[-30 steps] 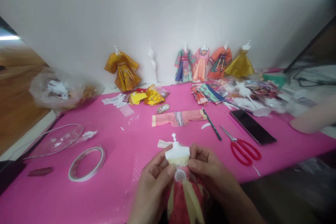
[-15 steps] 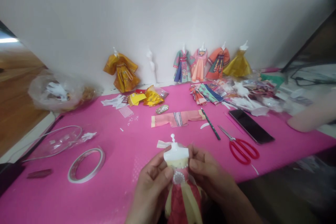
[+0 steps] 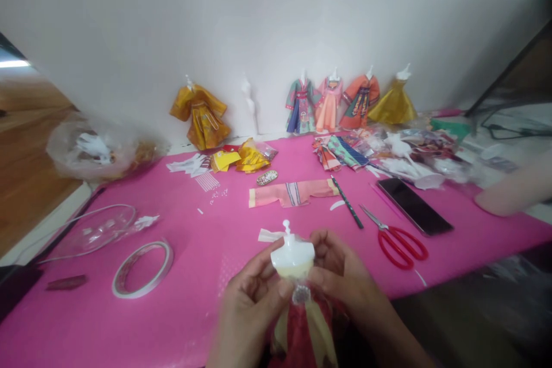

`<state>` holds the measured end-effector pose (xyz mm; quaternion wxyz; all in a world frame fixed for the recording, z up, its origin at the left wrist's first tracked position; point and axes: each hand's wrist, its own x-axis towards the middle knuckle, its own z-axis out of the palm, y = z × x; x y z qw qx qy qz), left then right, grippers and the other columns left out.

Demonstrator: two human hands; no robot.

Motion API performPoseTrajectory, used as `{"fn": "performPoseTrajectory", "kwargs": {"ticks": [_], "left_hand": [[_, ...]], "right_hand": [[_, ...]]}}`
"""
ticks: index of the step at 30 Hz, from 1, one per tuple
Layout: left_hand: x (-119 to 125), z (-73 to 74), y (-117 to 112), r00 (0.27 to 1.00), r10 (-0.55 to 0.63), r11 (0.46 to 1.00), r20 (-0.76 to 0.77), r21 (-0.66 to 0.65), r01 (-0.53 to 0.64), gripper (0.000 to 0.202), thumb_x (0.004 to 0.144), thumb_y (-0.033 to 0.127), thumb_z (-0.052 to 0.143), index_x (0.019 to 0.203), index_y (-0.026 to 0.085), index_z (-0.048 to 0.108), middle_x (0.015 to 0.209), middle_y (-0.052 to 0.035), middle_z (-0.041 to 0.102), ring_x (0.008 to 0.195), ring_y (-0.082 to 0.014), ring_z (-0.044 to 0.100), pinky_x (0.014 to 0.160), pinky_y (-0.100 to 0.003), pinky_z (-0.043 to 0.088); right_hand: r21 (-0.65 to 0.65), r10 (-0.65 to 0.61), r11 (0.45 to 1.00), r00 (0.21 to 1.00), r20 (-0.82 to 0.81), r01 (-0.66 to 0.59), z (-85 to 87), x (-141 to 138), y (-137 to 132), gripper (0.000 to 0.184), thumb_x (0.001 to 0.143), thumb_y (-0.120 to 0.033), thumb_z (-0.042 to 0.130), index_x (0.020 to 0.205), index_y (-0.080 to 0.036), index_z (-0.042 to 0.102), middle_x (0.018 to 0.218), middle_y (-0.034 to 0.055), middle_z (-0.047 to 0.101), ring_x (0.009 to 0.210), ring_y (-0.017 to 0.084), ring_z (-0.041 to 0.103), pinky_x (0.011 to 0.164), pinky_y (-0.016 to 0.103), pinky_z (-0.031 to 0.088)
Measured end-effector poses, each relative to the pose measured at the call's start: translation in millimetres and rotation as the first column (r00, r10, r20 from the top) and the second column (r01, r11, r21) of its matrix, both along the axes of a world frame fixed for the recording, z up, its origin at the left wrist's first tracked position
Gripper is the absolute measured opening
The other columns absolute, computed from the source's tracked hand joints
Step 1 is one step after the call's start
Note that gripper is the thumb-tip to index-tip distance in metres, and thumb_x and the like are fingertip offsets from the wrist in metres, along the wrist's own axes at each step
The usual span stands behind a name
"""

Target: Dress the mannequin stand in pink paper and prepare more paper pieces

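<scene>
Doll form [image 3: 293,254] gripped from both sides

Nearer the wearer than the pink robe [image 3: 292,194], neck end pointing toward it. Fingers of the left hand [image 3: 256,299] grasp one side, those of the right hand [image 3: 347,284] the other, thumbs in front. Scissors [image 3: 383,228] right of robe and nearer; tape roll [image 3: 167,259] left and nearer; pencil [image 3: 347,202] at its right end.

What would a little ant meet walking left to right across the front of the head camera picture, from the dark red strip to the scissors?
Dark red strip → tape roll → left hand → dressed doll form → right hand → red-handled scissors.
</scene>
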<state>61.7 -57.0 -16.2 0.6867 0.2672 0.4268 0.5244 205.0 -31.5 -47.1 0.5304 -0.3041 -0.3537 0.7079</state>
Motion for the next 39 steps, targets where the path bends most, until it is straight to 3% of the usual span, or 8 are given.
{"fn": "performPoseTrajectory", "kwargs": {"ticks": [6, 10, 13, 18, 25, 30, 36, 39], "left_hand": [[-3.5, -2.2, -0.4, 0.997, 0.002, 1.000, -0.073, 0.008, -0.002, 0.049, 0.070, 0.023, 0.083, 0.117, 0.027, 0.071, 0.109, -0.0077, 0.077, 0.094, -0.0257, 0.073, 0.079, -0.033, 0.058], [-5.3, -2.8, 1.8, 0.990, -0.006, 1.000, -0.141, 0.002, 0.006, 0.049, 0.070, 0.027, 0.083, 0.118, 0.027, 0.070, 0.105, -0.0074, 0.078, 0.085, -0.0238, 0.074, 0.067, -0.028, 0.058], [-5.1, -2.0, 1.3, 0.987, 0.003, 1.000, -0.158, 0.012, -0.001, 0.047, 0.069, 0.029, 0.083, 0.114, 0.026, 0.072, 0.101, -0.0074, 0.078, 0.081, -0.0228, 0.074, 0.064, -0.026, 0.057], [-3.2, -1.5, -0.4, 0.992, -0.004, 0.999, -0.129, 0.032, 0.008, 0.046, 0.069, 0.029, 0.083, 0.114, 0.023, 0.071, 0.105, -0.0090, 0.077, 0.086, -0.0242, 0.074, 0.070, -0.029, 0.058], [3.3, -2.2, -1.0, 0.988, 0.028, 0.999, -0.152, 0.028, -0.024, 0.048, 0.070, 0.026, 0.083, 0.117, 0.022, 0.069, 0.103, -0.0075, 0.078, 0.084, -0.0223, 0.073, 0.076, -0.031, 0.057], [1.3, -2.2, -2.9, 0.989, 0.012, 0.999, -0.148, 0.047, -0.005, 0.047, 0.071, 0.026, 0.082, 0.117, 0.023, 0.068, 0.104, -0.0069, 0.077, 0.082, -0.0195, 0.072, 0.076, -0.029, 0.057], [2.1, -6.3, -1.5, 0.988, 0.019, 0.999, -0.152, 0.042, -0.012, 0.047, 0.072, 0.026, 0.082, 0.116, 0.024, 0.069, 0.101, -0.0056, 0.078, 0.076, -0.0162, 0.071, 0.077, -0.028, 0.057], [2.0, -6.2, 1.5, 0.994, 0.023, 1.000, -0.110, 0.018, -0.022, 0.045, 0.070, 0.026, 0.083, 0.113, 0.024, 0.070, 0.105, -0.0071, 0.077, 0.089, -0.0220, 0.073, 0.080, -0.030, 0.057]], "right_hand": [[0.029, 0.035, 0.999, 0.992, 0.119, -0.039, 12.0, 3.8, -5.3, 0.044, 0.073, -0.042, 0.082, 0.106, -0.022, 0.061, 0.083, -0.0003, 0.062, 0.078, 0.016, 0.059, 0.072, 0.029, 0.045], [0.062, -0.060, 0.997, 0.954, 0.294, 0.044, 14.1, 4.1, -6.7, 0.037, 0.073, -0.034, 0.081, 0.103, -0.022, 0.063, 0.078, -0.0015, 0.059, 0.074, 0.015, 0.056, 0.067, 0.028, 0.042], [0.068, -0.073, 0.996, 0.954, 0.292, 0.055, 11.6, 4.4, -5.9, 0.036, 0.072, -0.033, 0.081, 0.102, -0.022, 0.063, 0.079, -0.0014, 0.059, 0.071, 0.014, 0.054, 0.065, 0.027, 0.041], [0.086, -0.037, 0.996, 0.954, 0.297, 0.012, 14.1, 4.5, -8.9, 0.036, 0.076, -0.036, 0.075, 0.106, -0.022, 0.062, 0.079, -0.0009, 0.057, 0.071, 0.015, 0.054, 0.065, 0.028, 0.043], [0.164, -0.244, 0.969, 0.815, 0.526, 0.184, 23.6, -4.0, -11.2, 0.027, 0.067, -0.023, 0.068, 0.093, -0.021, 0.063, 0.072, -0.0012, 0.058, 0.065, 0.015, 0.053, 0.056, 0.026, 0.042], [0.124, -0.174, 0.984, 0.863, 0.473, 0.131, 22.2, -2.4, -11.5, 0.028, 0.070, -0.026, 0.068, 0.098, -0.021, 0.062, 0.074, -0.0012, 0.058, 0.066, 0.015, 0.054, 0.057, 0.026, 0.044], [0.182, -0.257, 0.965, 0.800, 0.543, 0.186, 17.0, -1.5, -13.0, 0.031, 0.068, -0.017, 0.069, 0.098, -0.022, 0.063, 0.075, -0.0021, 0.059, 0.068, 0.015, 0.055, 0.061, 0.026, 0.045], [0.104, -0.137, 0.989, 0.902, 0.410, 0.103, 11.8, 3.9, -11.0, 0.032, 0.074, -0.024, 0.072, 0.104, -0.022, 0.063, 0.082, -0.0005, 0.061, 0.073, 0.015, 0.057, 0.066, 0.028, 0.046]]}}
